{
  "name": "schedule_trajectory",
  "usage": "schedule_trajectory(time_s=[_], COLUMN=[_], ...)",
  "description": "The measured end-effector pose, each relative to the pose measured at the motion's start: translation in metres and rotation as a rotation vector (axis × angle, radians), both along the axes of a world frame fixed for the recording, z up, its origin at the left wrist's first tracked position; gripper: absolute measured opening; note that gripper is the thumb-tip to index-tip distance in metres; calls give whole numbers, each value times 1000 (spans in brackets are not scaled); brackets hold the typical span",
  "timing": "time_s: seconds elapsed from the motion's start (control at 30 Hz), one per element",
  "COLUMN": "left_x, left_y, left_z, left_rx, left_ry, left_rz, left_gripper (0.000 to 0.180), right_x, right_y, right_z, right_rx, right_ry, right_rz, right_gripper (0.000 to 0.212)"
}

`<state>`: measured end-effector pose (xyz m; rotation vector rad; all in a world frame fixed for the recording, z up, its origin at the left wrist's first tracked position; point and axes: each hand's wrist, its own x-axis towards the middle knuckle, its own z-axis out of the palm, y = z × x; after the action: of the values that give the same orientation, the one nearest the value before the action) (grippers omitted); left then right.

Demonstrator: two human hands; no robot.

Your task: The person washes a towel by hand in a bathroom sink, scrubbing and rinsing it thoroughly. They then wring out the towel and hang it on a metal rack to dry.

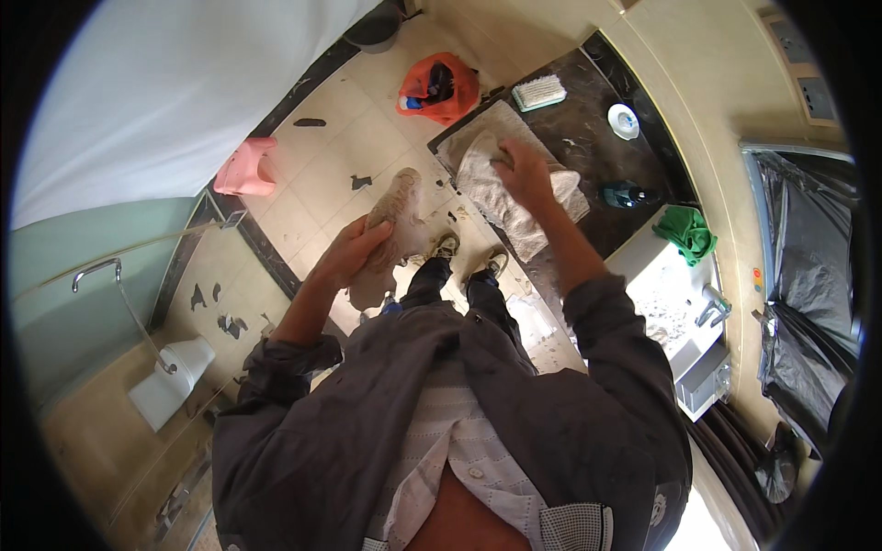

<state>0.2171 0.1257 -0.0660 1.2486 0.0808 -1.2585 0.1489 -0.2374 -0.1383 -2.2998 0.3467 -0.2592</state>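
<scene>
My left hand (354,248) is closed on a long, pale, dirt-stained cloth (401,207). The cloth has a rounded upper end and hangs down below my fingers. My right hand (526,174) is over a crumpled beige towel (482,188) at the edge of a dark marble counter. Its fingers are bent, with thumb and fingertips apart, and nothing shows between them. Whether the fingertips touch the towel, I cannot tell.
A white-bristled brush (539,93), a white round dish (623,121) and a dark bottle (627,194) stand on the counter. Right of me, a green cloth (687,233) lies by a white basin (657,303). An orange-red bag (450,108) and pink stool (246,167) are on the littered tiles.
</scene>
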Motion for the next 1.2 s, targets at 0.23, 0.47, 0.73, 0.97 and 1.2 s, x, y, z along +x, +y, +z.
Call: schedule_trajectory(time_s=[0.23, 0.47, 0.73, 0.97, 1.2], left_x=[-9, 0, 41, 55, 52], left_y=[-49, -72, -135, -241, -363], left_z=[-46, -3, 91, 127, 67], left_rx=[226, 229, -138, -258, -449], left_ry=[-323, -402, -1020, -1000, -1045], left_rz=[-164, -510, -540, -464, -418], left_gripper=[88, 70, 58, 49, 34], right_x=[-56, -80, -131, -170, -193], right_y=[42, -4, -21, -3, 10], right_z=[24, 70, 118, 135, 135], right_rx=[84, 284, 401, 822, 899], right_ry=[-124, -139, 131, -42, -171], right_rz=[-78, -358, -449, -351, -392], right_gripper=[30, 40, 38, 23, 25])
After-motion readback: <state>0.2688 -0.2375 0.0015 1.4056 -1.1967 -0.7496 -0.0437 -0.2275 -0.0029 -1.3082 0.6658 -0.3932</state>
